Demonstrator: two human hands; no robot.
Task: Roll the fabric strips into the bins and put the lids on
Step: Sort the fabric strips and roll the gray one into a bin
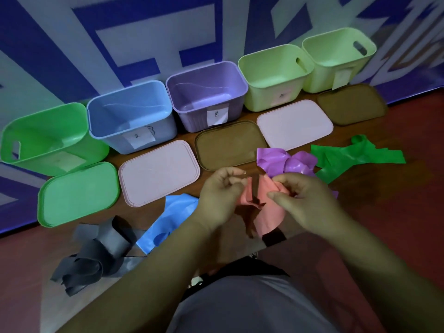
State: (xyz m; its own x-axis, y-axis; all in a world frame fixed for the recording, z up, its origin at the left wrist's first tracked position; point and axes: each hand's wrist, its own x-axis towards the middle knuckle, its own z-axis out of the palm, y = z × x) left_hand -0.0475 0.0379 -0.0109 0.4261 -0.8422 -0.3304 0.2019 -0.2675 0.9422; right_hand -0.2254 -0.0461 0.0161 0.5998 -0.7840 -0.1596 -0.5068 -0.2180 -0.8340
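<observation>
Between the two hands, in the head view, a pink strip (268, 213) is held up. Its upper edge is pinched by the curled fingers of the left hand (221, 197), its other side is gripped between thumb and fingers of the right hand (306, 204), and the rest hangs crumpled below them. No tight roll is formed yet, so rolling is judged to be only starting. The free end should be flattened first, the edges kept level and the tension even, so that a compact roll results. Beyond the hands, open bins (189, 118) are lined up with lids (158, 179) laid flat before them. Their labels cannot be read, so the right bin for pink cannot be told. A purple strip (286, 162) lies just beyond the right hand.
</observation>
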